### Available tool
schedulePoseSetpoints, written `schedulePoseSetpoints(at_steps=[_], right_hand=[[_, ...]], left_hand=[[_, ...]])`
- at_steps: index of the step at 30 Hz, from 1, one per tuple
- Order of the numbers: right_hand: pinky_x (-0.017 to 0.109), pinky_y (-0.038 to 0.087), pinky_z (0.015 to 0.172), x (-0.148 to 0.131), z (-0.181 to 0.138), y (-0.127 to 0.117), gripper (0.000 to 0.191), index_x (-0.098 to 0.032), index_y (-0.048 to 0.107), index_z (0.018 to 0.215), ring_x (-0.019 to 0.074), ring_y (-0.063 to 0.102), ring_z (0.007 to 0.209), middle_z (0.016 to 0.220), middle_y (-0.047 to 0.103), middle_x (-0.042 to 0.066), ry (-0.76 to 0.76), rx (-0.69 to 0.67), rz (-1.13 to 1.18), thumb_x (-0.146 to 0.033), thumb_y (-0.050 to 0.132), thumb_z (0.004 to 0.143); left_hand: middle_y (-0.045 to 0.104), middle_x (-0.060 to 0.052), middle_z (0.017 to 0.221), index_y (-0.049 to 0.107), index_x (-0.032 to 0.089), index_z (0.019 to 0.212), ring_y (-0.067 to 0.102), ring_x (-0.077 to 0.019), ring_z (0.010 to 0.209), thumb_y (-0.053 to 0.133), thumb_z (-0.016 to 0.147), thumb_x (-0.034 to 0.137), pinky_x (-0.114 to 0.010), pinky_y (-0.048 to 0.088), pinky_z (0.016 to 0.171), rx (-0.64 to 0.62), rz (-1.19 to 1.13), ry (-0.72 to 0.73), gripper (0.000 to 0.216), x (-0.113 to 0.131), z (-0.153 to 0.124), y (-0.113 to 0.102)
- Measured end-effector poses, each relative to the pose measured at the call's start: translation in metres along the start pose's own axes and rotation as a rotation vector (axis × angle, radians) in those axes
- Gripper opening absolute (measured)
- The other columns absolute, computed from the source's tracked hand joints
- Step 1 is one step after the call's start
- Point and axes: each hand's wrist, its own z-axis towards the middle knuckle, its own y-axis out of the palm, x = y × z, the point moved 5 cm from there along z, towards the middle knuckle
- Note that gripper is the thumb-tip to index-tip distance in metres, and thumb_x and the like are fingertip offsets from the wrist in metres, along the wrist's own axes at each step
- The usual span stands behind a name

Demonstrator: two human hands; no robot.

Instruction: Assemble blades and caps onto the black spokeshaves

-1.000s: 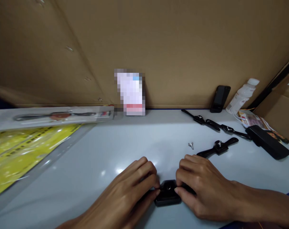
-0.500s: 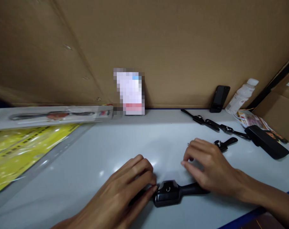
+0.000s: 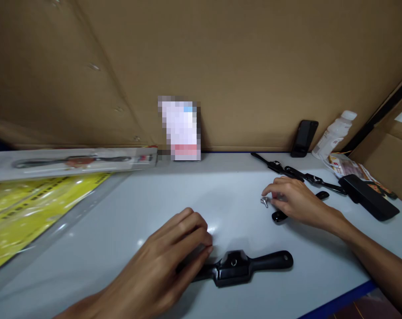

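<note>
On the pale table (image 3: 174, 195), near its front edge, lies a black two-handled tool (image 3: 236, 268) (it looks like a spokeshave body), and everything else is easiest placed from it. The left hand (image 3: 168, 266) keeps its curled fingers on the tool's left handle, covering that end and pinning it down rather than lifting it. The right hand (image 3: 295, 201) has changed most: a second ago it was pressed against the tool's middle from the right side, and half a second ago it had lifted off and was travelling away; now it is well beyond the tool, back and to the right, with its fingertips pinched loosely at a small silver screw (image 3: 264, 201). Whether the screw is already gripped or only touched I cannot tell. So the tool's right handle now lies bare and only one hand steadies it. Under that right hand's palm lies a second black tool (image 3: 317, 196), partly hidden, and farther back from the near tool lie two more of the same kind (image 3: 289, 170), a black case (image 3: 369, 197), a dark phone (image 3: 304, 137) and a white bottle (image 3: 334, 133) against the cardboard wall (image 3: 254, 66).
</note>
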Motion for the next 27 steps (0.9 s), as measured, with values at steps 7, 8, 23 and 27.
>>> schedulePoseSetpoints(at_steps=[7,8,23,27], right_hand=[[0.034,0.046,0.08,0.007,0.003,0.007,0.013,-0.019,0.076,0.1,0.0193,0.064,0.086,0.097,0.071,0.005,-0.036,-0.081,0.127,-0.009,0.069,0.096],[0.033,0.045,0.079,0.007,0.003,0.009,0.01,-0.019,0.074,0.097,0.0185,0.063,0.085,0.095,0.071,0.004,-0.041,-0.093,0.153,-0.009,0.071,0.096],[0.036,0.044,0.079,-0.015,-0.008,0.011,0.015,-0.023,0.05,0.096,0.0214,0.059,0.085,0.097,0.065,0.007,-0.1,0.016,0.165,-0.019,0.047,0.11],[0.035,0.044,0.077,-0.039,-0.015,0.014,0.017,-0.024,0.048,0.094,0.0204,0.057,0.082,0.092,0.062,0.005,-0.167,0.011,0.263,-0.022,0.044,0.111]], left_hand=[[0.061,-0.002,0.096,0.061,0.022,0.098,0.054,-0.0201,0.088,0.045,0.11,0.011,-0.032,0.048,0.079,-0.006,0.012,0.016,0.023,-0.001,0.0,0.001],[0.061,-0.002,0.096,0.061,0.022,0.099,0.055,-0.0201,0.088,0.045,0.109,0.01,-0.031,0.048,0.079,-0.005,0.011,0.018,0.023,-0.001,0.0,0.001],[0.063,-0.003,0.098,0.061,0.022,0.111,0.057,-0.0203,0.088,0.047,0.109,0.011,-0.033,0.05,0.079,-0.025,0.031,0.078,0.018,-0.004,-0.002,0.003],[0.062,-0.004,0.095,0.06,0.021,0.11,0.056,-0.0208,0.085,0.044,0.111,0.011,-0.034,0.049,0.076,-0.013,0.056,0.126,0.019,-0.001,-0.001,0.003]])
